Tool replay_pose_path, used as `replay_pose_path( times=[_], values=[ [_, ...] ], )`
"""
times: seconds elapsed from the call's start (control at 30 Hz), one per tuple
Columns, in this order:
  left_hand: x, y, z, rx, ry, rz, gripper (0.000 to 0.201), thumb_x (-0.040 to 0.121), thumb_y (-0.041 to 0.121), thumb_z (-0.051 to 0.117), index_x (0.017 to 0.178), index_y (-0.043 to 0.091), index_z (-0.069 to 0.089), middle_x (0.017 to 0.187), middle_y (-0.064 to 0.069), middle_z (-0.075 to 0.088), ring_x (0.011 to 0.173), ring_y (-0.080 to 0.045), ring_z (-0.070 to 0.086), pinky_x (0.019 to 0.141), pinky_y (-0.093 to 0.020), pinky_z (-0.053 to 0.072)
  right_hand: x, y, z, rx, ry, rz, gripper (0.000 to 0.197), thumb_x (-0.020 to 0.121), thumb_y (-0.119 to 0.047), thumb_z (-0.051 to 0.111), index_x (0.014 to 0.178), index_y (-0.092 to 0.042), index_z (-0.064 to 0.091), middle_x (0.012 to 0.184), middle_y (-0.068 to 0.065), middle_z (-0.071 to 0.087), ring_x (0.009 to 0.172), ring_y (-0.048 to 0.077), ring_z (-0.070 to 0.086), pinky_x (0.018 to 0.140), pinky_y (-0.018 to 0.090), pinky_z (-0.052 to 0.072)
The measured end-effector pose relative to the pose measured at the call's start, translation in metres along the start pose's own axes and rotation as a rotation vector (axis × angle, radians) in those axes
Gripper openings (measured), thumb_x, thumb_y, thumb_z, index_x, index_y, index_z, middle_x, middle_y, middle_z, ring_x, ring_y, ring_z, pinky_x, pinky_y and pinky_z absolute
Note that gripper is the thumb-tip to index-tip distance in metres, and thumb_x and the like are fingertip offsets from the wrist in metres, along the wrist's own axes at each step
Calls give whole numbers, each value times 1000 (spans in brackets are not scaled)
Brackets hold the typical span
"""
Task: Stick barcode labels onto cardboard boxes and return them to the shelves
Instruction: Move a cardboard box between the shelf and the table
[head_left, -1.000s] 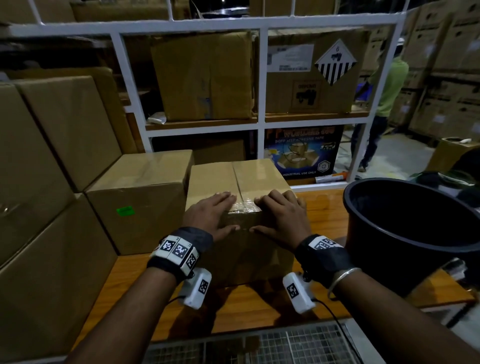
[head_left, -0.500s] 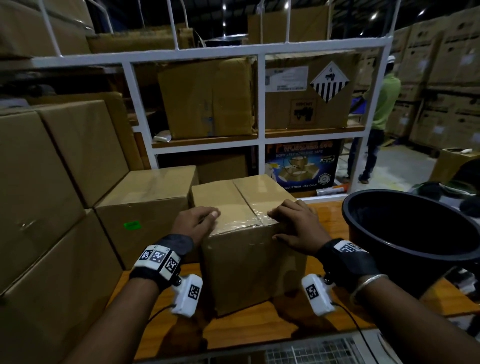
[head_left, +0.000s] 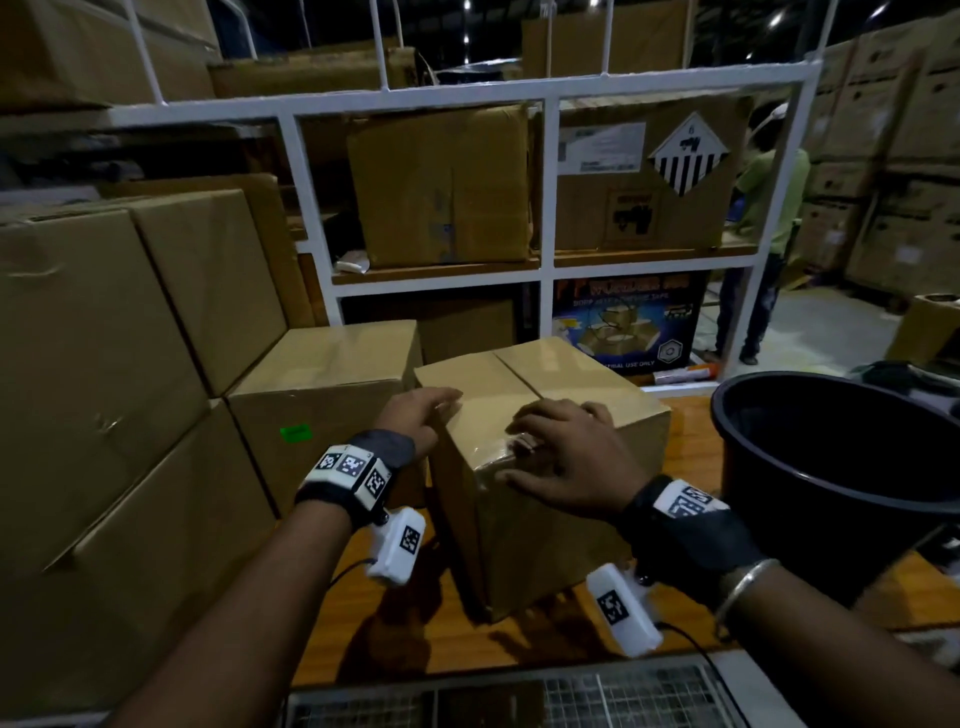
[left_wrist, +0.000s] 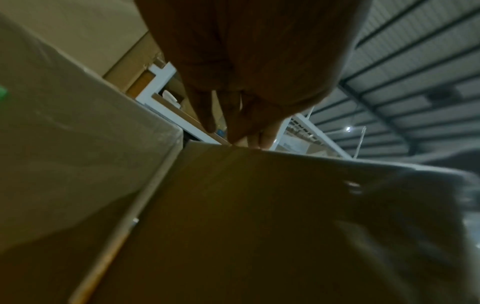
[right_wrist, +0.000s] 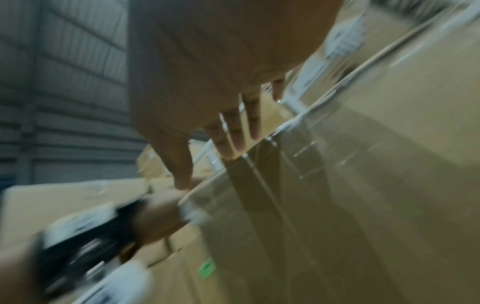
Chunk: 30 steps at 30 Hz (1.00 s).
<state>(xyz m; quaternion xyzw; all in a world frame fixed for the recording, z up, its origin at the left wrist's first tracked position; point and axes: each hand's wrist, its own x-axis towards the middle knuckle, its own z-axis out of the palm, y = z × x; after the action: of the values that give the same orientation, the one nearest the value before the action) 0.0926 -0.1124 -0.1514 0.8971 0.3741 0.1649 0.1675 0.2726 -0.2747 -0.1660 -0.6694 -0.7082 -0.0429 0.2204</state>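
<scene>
A person's left hand (head_left: 415, 423) and right hand (head_left: 563, 460), fingers spread fairly straight, press on a taped cardboard box (head_left: 550, 493) on a wooden shelf (head_left: 519, 644).

Wooden shelf board (head_left: 691, 618) under taped cardboard box (head_left: 566, 525), stacked cartons (head_left: 130, 415), black tub (head_left: 841, 467).

- Two hands: left hand (head_left: 415, 423), right hand (head_left: 563, 457)
- One taped cardboard box (head_left: 545, 519) on the table (head_left: 415, 623)
- One black tub (head_left: 841, 467)
- One green sticker (head_left: 295, 432)
- One bystander (head_left: 763, 234)

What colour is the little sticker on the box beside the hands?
Bright green sticker, clearest in the head view.
</scene>
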Motion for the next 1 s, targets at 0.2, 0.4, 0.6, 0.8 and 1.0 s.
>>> replay_pose_path(
  times=[0.2,0.4,0.6,0.8,1.0],
  values=[
    [5,-9,-4,173,-72,12,70,79,9,77,142,23,48,145,-3,49,134,-21,43,108,-26,32,16,-32,22,-80,-63,92,61,78,-82,54,112,-31,56,120,-9,53,111,13,45,99,47,39],
    [4,-17,-1,155,-21,45,68,74,20,83,137,23,55,138,0,56,129,-18,47,105,-23,33,15,-37,18,-90,-28,130,44,80,-68,64,102,-32,52,108,-9,53,101,14,46,87,39,45],
    [-2,-17,11,118,70,139,61,66,38,87,122,29,65,120,6,63,115,-15,55,105,-43,40,3,-27,4,-52,-57,175,46,73,-61,71,104,-29,57,103,-8,54,95,14,49,77,33,51],
    [-2,-6,30,24,148,286,48,68,46,83,111,30,69,108,10,66,98,-10,60,90,-45,52,-14,-11,-18,-113,-96,253,44,75,-46,76,114,-35,57,110,-12,51,100,11,50,76,27,45],
    [3,1,44,25,166,294,51,71,33,84,119,33,67,117,3,60,107,-16,54,93,-48,49,-23,6,-25,-201,-85,340,40,79,-38,70,117,-35,56,113,-11,53,99,14,53,77,28,37]
  ],
)
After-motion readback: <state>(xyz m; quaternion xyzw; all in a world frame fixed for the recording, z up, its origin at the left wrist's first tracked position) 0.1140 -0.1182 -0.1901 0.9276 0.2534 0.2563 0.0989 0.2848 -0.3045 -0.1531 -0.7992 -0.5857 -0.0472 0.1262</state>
